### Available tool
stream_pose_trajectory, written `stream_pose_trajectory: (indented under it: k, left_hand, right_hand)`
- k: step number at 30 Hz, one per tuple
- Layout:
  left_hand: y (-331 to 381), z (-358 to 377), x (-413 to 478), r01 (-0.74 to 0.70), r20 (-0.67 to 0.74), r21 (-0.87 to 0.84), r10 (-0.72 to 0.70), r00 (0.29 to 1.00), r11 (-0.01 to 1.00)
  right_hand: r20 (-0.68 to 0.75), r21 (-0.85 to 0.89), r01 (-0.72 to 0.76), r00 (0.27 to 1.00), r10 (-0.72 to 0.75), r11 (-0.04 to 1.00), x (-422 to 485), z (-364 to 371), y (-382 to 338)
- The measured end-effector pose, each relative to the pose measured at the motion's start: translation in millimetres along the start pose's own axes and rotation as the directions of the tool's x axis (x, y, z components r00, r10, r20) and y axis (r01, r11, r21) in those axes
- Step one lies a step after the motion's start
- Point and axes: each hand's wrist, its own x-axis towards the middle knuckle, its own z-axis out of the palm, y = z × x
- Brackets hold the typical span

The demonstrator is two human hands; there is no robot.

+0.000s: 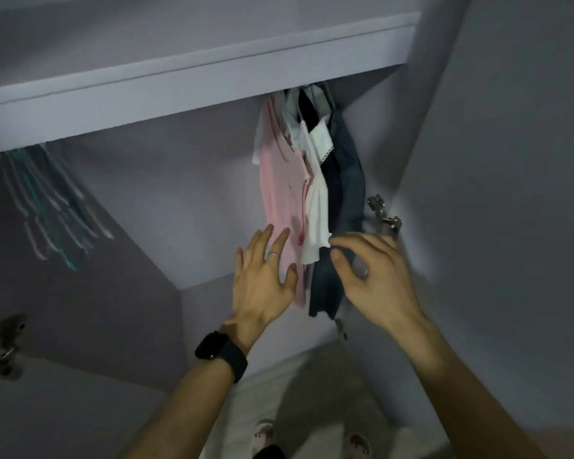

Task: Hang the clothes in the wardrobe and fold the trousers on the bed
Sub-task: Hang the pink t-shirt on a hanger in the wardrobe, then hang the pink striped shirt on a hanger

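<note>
Four or so garments hang bunched at the right end of the wardrobe (pixel 153 207), tops tucked up under the shelf board (pixel 196 77). The rail is hidden. Left to right: pink top (pixel 279 193), white top (pixel 317 200), dark blue garment (pixel 345 180). A black piece (pixel 307 111) shows near the top of the bunch, between white bits; can't tell what it belongs to.

Right hand (pixel 375 273): thumb and fingers curled, pinching the dark blue garment low on its length, cloth clamped between thumb pad and fingertips. Its lower end hangs below my grip. There's motion blur here, so the grip detail is rough.

Left hand (pixel 262 273): fingers straight and spread apart, holding nothing, fingertips laid against the lower part of the pink top. Ring (pixel 274 254) on one finger, black watch (pixel 221 354) on that wrist.

The white top hangs between my two hands, its hem touching the dark blue garment just beside my right thumb.

Farther out:
- Empty hangers (pixel 47 203), teal and pale, cluster at the left end of the wardrobe, well apart from the clothes.
- Metal hinge (pixel 383 213) on the right door (pixel 497 193), just beside the dark blue garment and above my right hand.
- Left hinge (pixel 5 349) sits low on the other side, blurred.
- Below is the pale floor (pixel 312 392) and my two slippers (pixel 262 437), toes towards the wardrobe.
</note>
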Motion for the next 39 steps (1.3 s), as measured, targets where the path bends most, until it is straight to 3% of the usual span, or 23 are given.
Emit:
stream_pose_trajectory:
  k: [5,9,13,16,20,23,28,33,39]
  left_hand:
    - [19,41,25,-0.268,0.154,-0.073,0.276,0.949,0.961]
    - [58,70,14,-0.547,0.337,-0.195,0.580,0.742,0.814]
    - [102,92,-30,-0.709,0.419,-0.312,0.762,0.495,0.632]
    - [151,100,-79,-0.780,0.451,-0.422,0.853,0.262,0.463]
    - [212,97,-155,-0.810,0.398,-0.527,0.917,0.031,0.256]
    - [251,98,-215,-0.800,0.371,-0.583,0.923,-0.104,0.144]
    - [299,109,-303,-0.783,0.357,-0.620,0.909,-0.216,0.057]
    - [338,130,-381,-0.755,0.394,-0.652,0.881,-0.262,0.067]
    - [370,168,-428,-0.774,0.476,-0.629,0.824,-0.307,0.075]
  right_hand:
    - [-0.143,-0.132,-0.227,0.968,0.208,0.965,-49,-4,19]
    - [-0.321,-0.225,-0.474,0.861,0.395,0.851,-115,-25,13]
    - [-0.468,-0.178,-0.724,0.658,0.590,0.666,-199,-46,-10]
    - [-0.629,-0.124,-0.856,0.458,0.628,0.501,-272,-63,-36]
    - [-0.748,-0.010,-0.949,0.216,0.628,0.315,-360,-84,-72]
    - [-0.770,0.097,-0.974,0.056,0.635,0.204,-423,-97,-94]
    - [-0.786,0.202,-0.976,-0.109,0.609,0.086,-512,-113,-118]
    - [-0.732,0.313,-0.950,-0.249,0.634,-0.011,-598,-125,-126]
    - [-0.650,0.401,-0.913,-0.345,0.677,-0.080,-661,-140,-99]
